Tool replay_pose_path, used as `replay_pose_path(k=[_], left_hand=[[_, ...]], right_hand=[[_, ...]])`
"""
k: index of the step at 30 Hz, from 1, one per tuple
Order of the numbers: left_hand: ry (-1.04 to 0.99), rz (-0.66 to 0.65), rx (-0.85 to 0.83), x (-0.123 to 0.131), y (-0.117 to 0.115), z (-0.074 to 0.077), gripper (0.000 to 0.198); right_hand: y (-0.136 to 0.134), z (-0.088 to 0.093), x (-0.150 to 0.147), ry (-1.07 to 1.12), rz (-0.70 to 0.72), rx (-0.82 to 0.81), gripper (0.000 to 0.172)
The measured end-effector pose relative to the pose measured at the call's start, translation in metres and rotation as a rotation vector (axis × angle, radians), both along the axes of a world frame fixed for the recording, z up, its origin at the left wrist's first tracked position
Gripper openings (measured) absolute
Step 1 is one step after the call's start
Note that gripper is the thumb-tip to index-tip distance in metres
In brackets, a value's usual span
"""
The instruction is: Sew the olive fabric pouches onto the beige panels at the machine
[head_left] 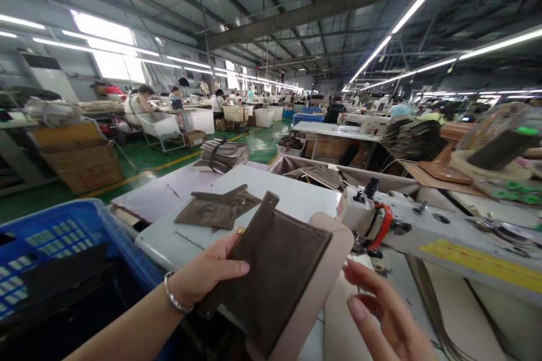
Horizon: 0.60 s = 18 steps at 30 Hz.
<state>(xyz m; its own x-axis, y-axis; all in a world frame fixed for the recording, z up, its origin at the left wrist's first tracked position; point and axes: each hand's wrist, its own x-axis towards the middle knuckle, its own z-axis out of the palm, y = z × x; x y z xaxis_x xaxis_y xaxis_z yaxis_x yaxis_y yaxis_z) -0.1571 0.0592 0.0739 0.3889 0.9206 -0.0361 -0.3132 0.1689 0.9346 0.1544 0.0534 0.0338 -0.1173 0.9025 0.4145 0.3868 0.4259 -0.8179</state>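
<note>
My left hand (pixel 209 273) grips the left edge of a dark brown suede piece (pixel 275 276) that lies on a beige panel (pixel 326 276); a bracelet sits on the wrist and a ring on a finger. My right hand (pixel 381 313) hovers just right of the beige panel with its fingers spread, holding nothing. More brown suede pieces (pixel 214 208) lie on the white table (pixel 296 194) ahead. A white sewing machine (pixel 423 231) stands to the right.
A blue plastic crate (pixel 63 237) with dark material stands at my left. A stack of pieces (pixel 222 153) sits on a far table. Cardboard boxes (pixel 80 161) are at left. Other people work at distant benches (pixel 141 102). Stacked material (pixel 417 138) lies at right.
</note>
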Motion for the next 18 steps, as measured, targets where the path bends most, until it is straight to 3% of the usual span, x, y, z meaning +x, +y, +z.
replay_pose_path(k=[2,4,7,9,12,15,17,18], left_hand=[[0.012,-0.083,-0.009,0.002,-0.008,0.001,0.045],[0.042,-0.154,-0.015,0.003,-0.014,0.004,0.043],[0.110,-0.224,0.001,0.004,-0.021,0.008,0.043],[0.147,-0.252,0.014,0.004,-0.025,0.012,0.042],[0.196,-0.290,0.015,0.004,-0.026,0.016,0.040],[0.319,-0.306,0.048,0.003,-0.019,0.020,0.040],[0.521,-0.168,0.168,0.000,-0.013,0.026,0.039],[0.646,-0.007,0.257,-0.002,-0.012,0.030,0.040]], right_hand=[[-0.005,0.023,-0.010,0.078,-0.037,-0.014,0.053],[-0.007,0.045,-0.014,0.011,-0.116,0.065,0.058],[-0.009,0.074,-0.014,-0.195,-0.093,0.179,0.035],[-0.009,0.085,-0.011,-0.247,0.010,0.130,0.021],[-0.012,0.087,-0.008,-0.163,0.152,-0.169,0.020],[-0.020,0.074,-0.010,0.058,0.273,-0.485,0.020],[-0.028,0.062,-0.016,0.273,0.277,-0.575,0.024],[-0.032,0.055,-0.021,0.393,0.259,-0.600,0.026]])
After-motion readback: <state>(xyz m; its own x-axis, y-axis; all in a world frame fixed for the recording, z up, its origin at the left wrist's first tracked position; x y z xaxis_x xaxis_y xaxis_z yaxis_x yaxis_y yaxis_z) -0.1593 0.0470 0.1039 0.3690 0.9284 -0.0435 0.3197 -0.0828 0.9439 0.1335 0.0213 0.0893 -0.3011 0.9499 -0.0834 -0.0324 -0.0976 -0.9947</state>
